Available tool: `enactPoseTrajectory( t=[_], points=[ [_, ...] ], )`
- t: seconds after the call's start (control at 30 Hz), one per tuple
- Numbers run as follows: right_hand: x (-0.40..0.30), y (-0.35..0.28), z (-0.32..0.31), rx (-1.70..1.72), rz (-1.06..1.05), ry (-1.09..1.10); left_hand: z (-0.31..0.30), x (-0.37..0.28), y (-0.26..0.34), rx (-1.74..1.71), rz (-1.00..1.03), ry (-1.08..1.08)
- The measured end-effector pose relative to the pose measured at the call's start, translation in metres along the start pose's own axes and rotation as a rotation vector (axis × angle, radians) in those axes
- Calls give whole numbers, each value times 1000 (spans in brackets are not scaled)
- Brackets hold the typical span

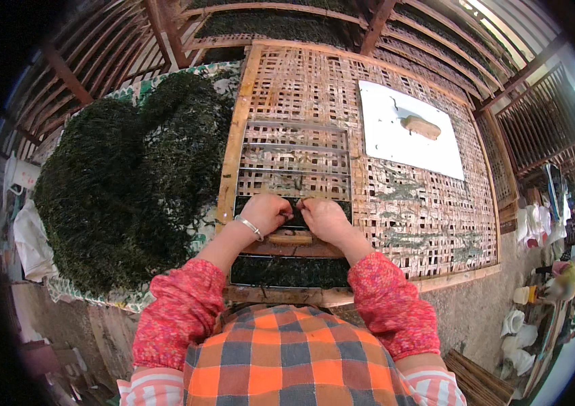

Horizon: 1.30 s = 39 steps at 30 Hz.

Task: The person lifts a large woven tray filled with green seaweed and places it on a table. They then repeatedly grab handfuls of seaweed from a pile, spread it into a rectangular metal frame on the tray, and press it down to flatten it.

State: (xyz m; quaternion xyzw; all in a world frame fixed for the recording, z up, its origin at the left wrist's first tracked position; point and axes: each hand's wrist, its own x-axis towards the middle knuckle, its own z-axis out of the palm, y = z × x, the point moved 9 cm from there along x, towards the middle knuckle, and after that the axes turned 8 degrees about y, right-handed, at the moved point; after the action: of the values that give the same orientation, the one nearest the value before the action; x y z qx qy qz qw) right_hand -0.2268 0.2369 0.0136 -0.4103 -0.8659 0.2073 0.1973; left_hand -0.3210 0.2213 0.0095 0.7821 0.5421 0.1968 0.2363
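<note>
My left hand (266, 214), with a bangle at its wrist, and my right hand (325, 221) are close together over a filled slot of a thin metal frame (295, 171). Their curled fingertips pinch dark seaweed (246, 203) there. The frame lies on a woven bamboo rack (297, 81); its far slots show bare weave. Just below my hands, a wooden press board (262, 247) with a raised handle (291, 237) lies across the frame. Nearest my body, another slot holds flattened seaweed (290, 271). My fingertips are partly hidden by the hands.
A large seaweed heap (109, 193) covers a patterned sheet at the left. On the rack's right lies a white board (409, 127) bearing a wooden block (421, 127). Slatted drying shelves (434, 45) stand behind. Another person (564, 279) is far right, near a yellow bucket (522, 295).
</note>
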Motion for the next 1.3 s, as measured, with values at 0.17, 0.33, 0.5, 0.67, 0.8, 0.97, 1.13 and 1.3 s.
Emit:
enactPoseTrajectory(
  t=[0.17,0.33,0.5,0.67,0.8,0.97,1.13,1.3],
  points=[
    [-5,35,-28,470,550,-120,-21,-24,-54,-801,-454,163],
    [-9,25,14,748,545,-210,-66,-39,-81,-1027,-604,614],
    [-5,-12,12,886,420,-258,-70,-64,-92,-786,-531,740],
    [-9,-10,-5,811,346,-66,-59,-63,-24,375,-223,207],
    [-30,-73,-45,274,-211,66,-71,-60,-46,426,-435,423],
    [-41,-51,-14,220,-95,-227,-86,-60,-71,28,-397,700],
    [-9,-48,-45,353,-81,-77,-51,-62,-120,-492,-453,596],
    [10,-15,-19,282,-154,106,-38,-30,-86,275,-732,175]
  ],
)
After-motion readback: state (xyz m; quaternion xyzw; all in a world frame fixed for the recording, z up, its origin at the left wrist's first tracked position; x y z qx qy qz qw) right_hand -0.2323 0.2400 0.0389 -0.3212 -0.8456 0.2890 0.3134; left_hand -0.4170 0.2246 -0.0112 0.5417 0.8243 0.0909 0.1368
